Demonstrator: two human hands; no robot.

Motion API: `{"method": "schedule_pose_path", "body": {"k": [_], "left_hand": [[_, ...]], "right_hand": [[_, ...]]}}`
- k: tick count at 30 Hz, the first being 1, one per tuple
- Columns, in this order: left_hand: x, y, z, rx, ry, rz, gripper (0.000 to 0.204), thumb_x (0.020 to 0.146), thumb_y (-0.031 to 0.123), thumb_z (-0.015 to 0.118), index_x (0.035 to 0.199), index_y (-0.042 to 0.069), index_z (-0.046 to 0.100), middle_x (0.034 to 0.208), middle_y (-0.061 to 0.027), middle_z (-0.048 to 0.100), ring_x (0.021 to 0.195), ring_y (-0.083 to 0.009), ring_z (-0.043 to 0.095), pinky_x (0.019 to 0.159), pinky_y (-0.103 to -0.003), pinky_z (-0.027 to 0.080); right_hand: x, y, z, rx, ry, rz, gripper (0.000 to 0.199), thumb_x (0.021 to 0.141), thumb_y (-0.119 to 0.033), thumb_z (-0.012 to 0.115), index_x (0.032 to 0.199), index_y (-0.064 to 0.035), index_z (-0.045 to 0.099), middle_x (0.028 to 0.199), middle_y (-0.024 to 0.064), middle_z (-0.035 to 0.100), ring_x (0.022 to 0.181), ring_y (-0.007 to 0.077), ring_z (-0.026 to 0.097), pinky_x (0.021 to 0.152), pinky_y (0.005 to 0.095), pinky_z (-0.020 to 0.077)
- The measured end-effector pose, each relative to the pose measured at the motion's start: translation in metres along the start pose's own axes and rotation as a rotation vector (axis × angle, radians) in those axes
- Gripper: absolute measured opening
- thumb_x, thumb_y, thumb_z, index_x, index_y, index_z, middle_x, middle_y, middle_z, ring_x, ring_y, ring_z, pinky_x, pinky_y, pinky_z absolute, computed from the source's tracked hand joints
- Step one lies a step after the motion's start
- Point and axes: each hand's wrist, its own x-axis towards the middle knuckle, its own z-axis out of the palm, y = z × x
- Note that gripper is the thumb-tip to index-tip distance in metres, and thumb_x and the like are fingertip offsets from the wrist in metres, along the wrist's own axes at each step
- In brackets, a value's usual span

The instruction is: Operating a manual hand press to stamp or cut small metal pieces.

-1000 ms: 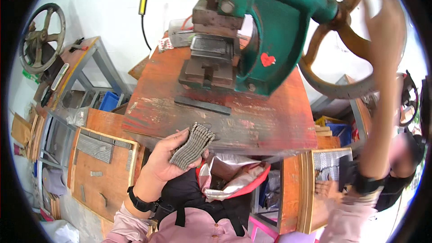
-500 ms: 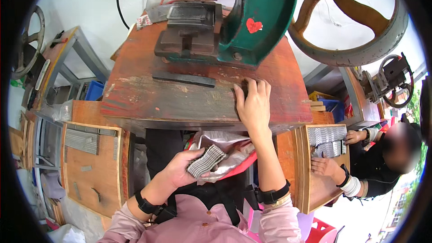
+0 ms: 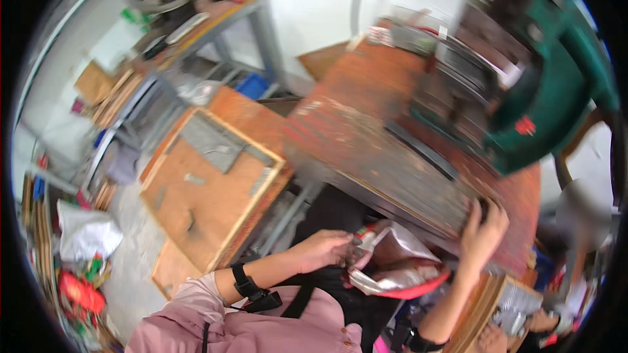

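Left grip (image 3: 324,250): fingertips drawn together beside the left lip of the silver-lined bag; blur hides whether anything sits in them, so I cannot tell if they hold a piece
Silver-lined bag (image 3: 396,252): mouth gaping below the front edge of the counter (image 3: 366,132), between the two forearms; its limp wall could fold inward if nudged, and a small piece let go at the lip might drop outside
Right grip (image 3: 485,232): fingers bent over the counter near its front edge, with a dark patch under them (perhaps a small part, perhaps only shadow); cannot tell whether they grasp anything
Dark bar (image 3: 422,150): flat on the counter between the right grip and the green press (image 3: 556,108); a careless sweep of the fingers could push it askew
Wooden tray (image 3: 219,204): at the left, grey strips (image 3: 210,145) massed at its far side; a swinging left elbow could jolt the rim and scatter them
Co-worker's hand (image 3: 494,338): low at the right; the right elbow, moved outward, might bump it
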Motion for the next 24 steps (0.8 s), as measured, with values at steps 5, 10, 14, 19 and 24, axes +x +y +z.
{"method": "schedule_pose_path", "body": {"k": [5, 10, 14, 19, 24], "left_hand": [[-0.058, 0.054, -0.071, 0.862, 0.769, 0.751, 0.034, 0.096, 0.024, 0.054, 0.115, -0.003, 0.06, 0.098, -0.0144, 0.069, 0.087, -0.0229, 0.065, 0.075, -0.034, 0.051], [-0.086, 0.09, -0.157, 1.524, 1.462, 0.786, 0.025, 0.088, 0.01, 0.056, 0.109, 0.0, 0.064, 0.104, -0.0212, 0.063, 0.098, -0.0373, 0.058, 0.087, -0.041, 0.047], [-0.1, 0.128, -0.21, 1.564, 1.597, 0.86, 0.023, 0.086, 0.01, 0.058, 0.106, 0.0, 0.065, 0.102, -0.0194, 0.063, 0.099, -0.0368, 0.057, 0.087, -0.043, 0.046], [-0.109, 0.158, -0.233, 1.365, 1.752, 0.548, 0.024, 0.087, 0.018, 0.06, 0.103, 0.0, 0.067, 0.098, -0.0205, 0.065, 0.097, -0.0385, 0.059, 0.085, -0.045, 0.047], [-0.105, 0.167, -0.243, 1.059, 1.772, 0.501, 0.031, 0.088, 0.027, 0.06, 0.095, -0.003, 0.068, 0.091, -0.0254, 0.067, 0.088, -0.0412, 0.064, 0.082, -0.047, 0.049]], "right_hand": [[-0.006, -0.002, -0.001, -0.039, 0.01, 0.0, 0.02, 0.092, -0.015, 0.058, 0.102, 0.0022, 0.064, 0.108, 0.018, 0.062, 0.103, 0.0359, 0.055, 0.09, 0.0435, 0.0415], [-0.007, 0.001, -0.001, -0.066, 0.013, 0.014, 0.021, 0.093, -0.016, 0.058, 0.101, 0.002, 0.064, 0.107, 0.0171, 0.062, 0.103, 0.0345, 0.056, 0.09, 0.0416, 0.0422], [-0.006, 0.002, 0.0, -0.073, 0.0, 0.052, 0.021, 0.093, -0.016, 0.058, 0.101, 0.0028, 0.064, 0.105, 0.0165, 0.063, 0.101, 0.0334, 0.057, 0.089, 0.0404, 0.043], [-0.006, 0.0, 0.0, -0.078, -0.002, 0.101, 0.025, 0.094, -0.02, 0.057, 0.103, 0.0023, 0.064, 0.103, 0.0156, 0.064, 0.098, 0.0325, 0.059, 0.087, 0.0382, 0.0443], [-0.005, 0.001, 0.001, -0.078, 0.002, 0.155, 0.026, 0.094, -0.021, 0.058, 0.103, 0.0024, 0.064, 0.102, 0.0152, 0.064, 0.097, 0.0314, 0.059, 0.086, 0.0379, 0.0447]]}}
